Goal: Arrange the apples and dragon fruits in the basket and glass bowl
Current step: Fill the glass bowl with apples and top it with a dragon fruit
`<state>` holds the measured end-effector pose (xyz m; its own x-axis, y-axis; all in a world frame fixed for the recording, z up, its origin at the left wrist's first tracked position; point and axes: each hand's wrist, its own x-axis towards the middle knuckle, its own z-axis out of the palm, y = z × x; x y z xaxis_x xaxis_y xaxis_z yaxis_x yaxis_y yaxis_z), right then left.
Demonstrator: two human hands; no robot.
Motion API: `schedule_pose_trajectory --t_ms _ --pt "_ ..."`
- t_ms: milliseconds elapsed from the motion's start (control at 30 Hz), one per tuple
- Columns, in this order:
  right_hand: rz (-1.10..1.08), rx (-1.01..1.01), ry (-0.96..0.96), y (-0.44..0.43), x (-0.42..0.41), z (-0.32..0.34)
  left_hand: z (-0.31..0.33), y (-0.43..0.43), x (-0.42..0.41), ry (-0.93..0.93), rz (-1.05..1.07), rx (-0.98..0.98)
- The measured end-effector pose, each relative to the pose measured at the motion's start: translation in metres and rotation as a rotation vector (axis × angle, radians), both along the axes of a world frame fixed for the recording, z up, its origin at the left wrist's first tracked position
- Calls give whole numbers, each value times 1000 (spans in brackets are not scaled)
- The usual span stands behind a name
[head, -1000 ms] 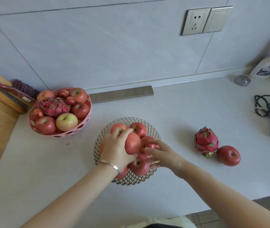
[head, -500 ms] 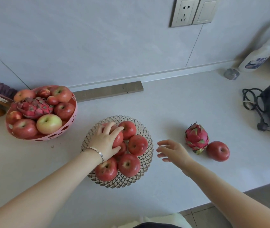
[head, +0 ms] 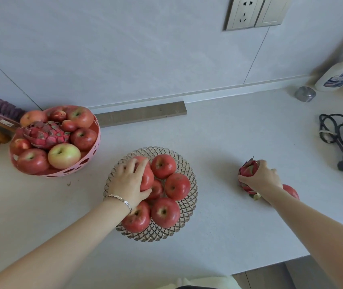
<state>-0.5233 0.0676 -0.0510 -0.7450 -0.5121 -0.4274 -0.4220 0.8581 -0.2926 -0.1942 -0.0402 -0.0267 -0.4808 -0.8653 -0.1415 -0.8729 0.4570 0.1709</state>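
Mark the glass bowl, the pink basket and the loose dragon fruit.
glass bowl (head: 188, 209): head view, bare lattice at right rim.
pink basket (head: 62, 173): head view, perforated front wall.
loose dragon fruit (head: 248, 170): head view, exposed upper-left scales.

Left hand (head: 127, 183) grips apple (head: 147, 178); right hand (head: 261, 178), arm outstretched, grips dragon fruit (head: 247, 169).

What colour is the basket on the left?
The basket is pink, with oval holes in its wall; head view.

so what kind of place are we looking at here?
Most likely a home kitchen counter. A pale countertop meets a tiled wall with a wall socket. A pink basket and a glass bowl hold apples. A plastic bottle, perhaps cleaner, stands in the far right corner.
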Motion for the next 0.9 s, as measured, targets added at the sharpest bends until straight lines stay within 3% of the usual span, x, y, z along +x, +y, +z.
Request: schedule_pose_trajectory --t_ms 267,433,533,767,900 --pt "-40 -365 -163 -8 29 27 -2 -6 9 204 120 111" --pt "83 -515 -513 -20 101 62 0 -6 9 303 229 142" --pt "137 -512 -635 -29 148 61 5 -12 9 230 263 164" --pt "152 -307 -438 -51 204 43 17 -24 10 41 167 349" --pt "287 -220 -226 -52 204 41 18 -26 13 24 117 415"
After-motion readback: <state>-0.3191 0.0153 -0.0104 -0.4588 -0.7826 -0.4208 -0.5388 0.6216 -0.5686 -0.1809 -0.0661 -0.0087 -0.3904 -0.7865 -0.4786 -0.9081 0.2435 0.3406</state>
